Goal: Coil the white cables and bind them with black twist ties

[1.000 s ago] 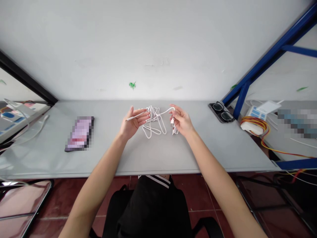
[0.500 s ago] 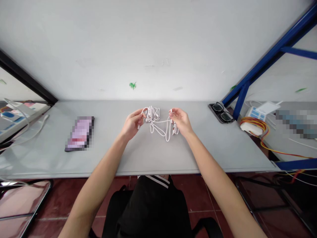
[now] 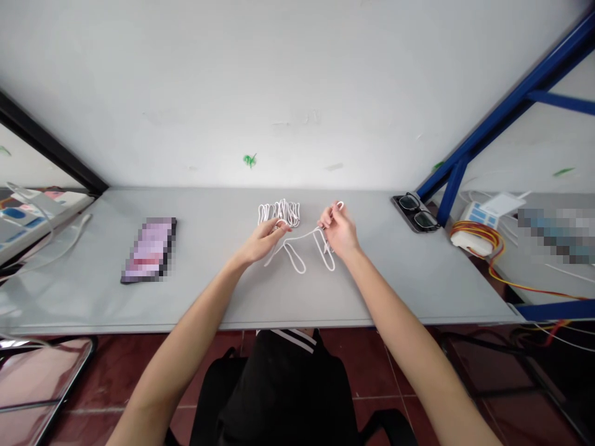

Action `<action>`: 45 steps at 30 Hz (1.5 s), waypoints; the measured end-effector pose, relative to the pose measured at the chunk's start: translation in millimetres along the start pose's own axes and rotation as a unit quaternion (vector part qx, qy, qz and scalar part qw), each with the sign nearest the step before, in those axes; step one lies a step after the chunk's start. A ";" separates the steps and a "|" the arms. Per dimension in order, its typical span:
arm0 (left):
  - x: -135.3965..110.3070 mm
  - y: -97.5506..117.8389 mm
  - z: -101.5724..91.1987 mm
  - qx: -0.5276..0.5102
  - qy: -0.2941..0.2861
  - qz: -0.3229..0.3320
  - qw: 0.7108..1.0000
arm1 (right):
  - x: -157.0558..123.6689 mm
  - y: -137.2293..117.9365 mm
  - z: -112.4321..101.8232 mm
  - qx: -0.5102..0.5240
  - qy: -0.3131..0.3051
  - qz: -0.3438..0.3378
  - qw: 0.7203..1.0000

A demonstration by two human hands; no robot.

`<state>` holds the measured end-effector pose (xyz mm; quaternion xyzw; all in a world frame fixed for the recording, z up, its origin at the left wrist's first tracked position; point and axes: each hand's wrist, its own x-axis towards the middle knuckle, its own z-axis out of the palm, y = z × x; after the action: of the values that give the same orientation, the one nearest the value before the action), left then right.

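A tangled white cable (image 3: pixel 284 214) lies on the grey table (image 3: pixel 209 285) near the wall. My left hand (image 3: pixel 261 242) pinches a strand of it just in front of the bundle. My right hand (image 3: pixel 337 230) is closed on another part of the same cable, with a small loop sticking up above its fingers. Between both hands a strand runs across, and two loops (image 3: pixel 297 260) hang down from it onto the table.
A phone (image 3: pixel 149 249) lies on the table to the left. Black-framed glasses (image 3: pixel 417 212) rest at the right end beside a blue frame post (image 3: pixel 453 179). Further right are a white power strip and coloured wires (image 3: pixel 481 232). A black bag sits under the table's front edge.
My left hand moved right and lower and now pinches a strand near the bundle. My right hand lifted slightly, raising a small loop. The hanging loops slid toward me.
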<state>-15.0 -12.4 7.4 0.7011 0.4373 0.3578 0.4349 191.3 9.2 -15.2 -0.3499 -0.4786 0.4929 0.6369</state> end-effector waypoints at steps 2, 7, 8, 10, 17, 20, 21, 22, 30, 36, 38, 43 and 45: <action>-0.6 1.1 0.9 -0.023 -0.010 -0.008 1.000 | 0.7 -4.6 0.9 0.032 0.003 0.019 0.999; -2.0 -2.7 5.6 0.054 0.022 0.024 0.998 | -1.3 -14.3 3.2 0.131 0.015 0.080 0.988; -2.1 -3.7 6.4 0.105 0.026 0.026 0.994 | -2.3 -16.0 3.3 0.155 0.011 0.093 0.984; -1.7 -5.5 8.4 0.195 0.016 0.016 0.980 | -4.4 -19.1 3.0 0.212 -0.007 0.115 0.971; 2.4 -13.7 18.5 0.310 0.018 -0.026 0.950 | -7.5 -23.7 3.5 0.261 -0.033 0.146 0.954; 3.4 -14.8 16.9 0.305 0.040 -0.022 0.951 | -7.1 -23.0 4.5 0.203 -0.023 0.116 0.972; 3.6 -14.4 15.2 0.295 0.055 -0.022 0.954 | -6.9 -22.2 4.3 0.173 -0.014 0.099 0.980; 3.8 -13.8 13.1 0.281 0.072 -0.021 0.957 | -6.6 -21.2 3.8 0.139 -0.005 0.078 0.987; 5.1 -9.4 -4.8 0.133 0.225 -0.014 0.965 | -6.7 -18.2 -9.6 -0.128 -0.017 0.003 0.992; 4.5 -7.8 -7.7 0.096 0.274 -0.041 0.956 | -14.3 -33.8 -10.3 -0.340 -0.262 0.055 0.902; 3.9 -6.9 -7.6 0.095 0.277 -0.049 0.955 | -15.9 -34.3 -8.7 -0.390 -0.328 0.069 0.858; 4.0 -6.9 -9.0 0.092 0.281 -0.054 0.954 | -16.6 -30.1 -6.6 -0.413 -0.391 0.096 0.817; 4.7 -8.6 -10.0 0.089 0.269 -0.059 0.957 | -16.5 -29.6 -6.4 -0.363 -0.364 0.085 0.854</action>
<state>-24.7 -3.0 3.7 0.5877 0.6085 0.4670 0.2575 205.2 -14.5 5.7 -0.3916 -0.7893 0.4283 0.2006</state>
